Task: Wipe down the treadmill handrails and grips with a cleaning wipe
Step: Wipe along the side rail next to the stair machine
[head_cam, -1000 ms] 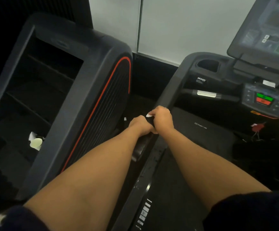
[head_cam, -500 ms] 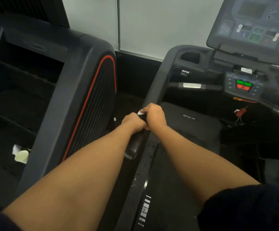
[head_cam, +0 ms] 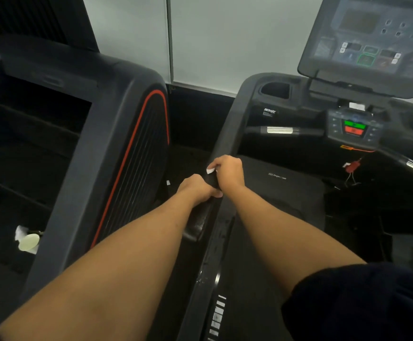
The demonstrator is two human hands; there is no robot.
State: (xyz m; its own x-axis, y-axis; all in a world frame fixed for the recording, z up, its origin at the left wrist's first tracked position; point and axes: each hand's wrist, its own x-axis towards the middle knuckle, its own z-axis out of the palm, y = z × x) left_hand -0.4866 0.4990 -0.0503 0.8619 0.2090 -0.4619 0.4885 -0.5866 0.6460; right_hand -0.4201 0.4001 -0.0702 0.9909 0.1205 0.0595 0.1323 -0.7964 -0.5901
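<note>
The left hand point(head_cam: 198, 188) is curled round the treadmill's left handrail point(head_cam: 226, 129), near its lower end, with the fingers wrapped over the bar. Just beyond it, the right hand point(head_cam: 230, 171) is clamped on the same rail, and a white cleaning wipe point(head_cam: 210, 171) is pressed under its fingers; only one corner can be seen. Farther up, the rail is met by the console point(head_cam: 368, 45).
</note>
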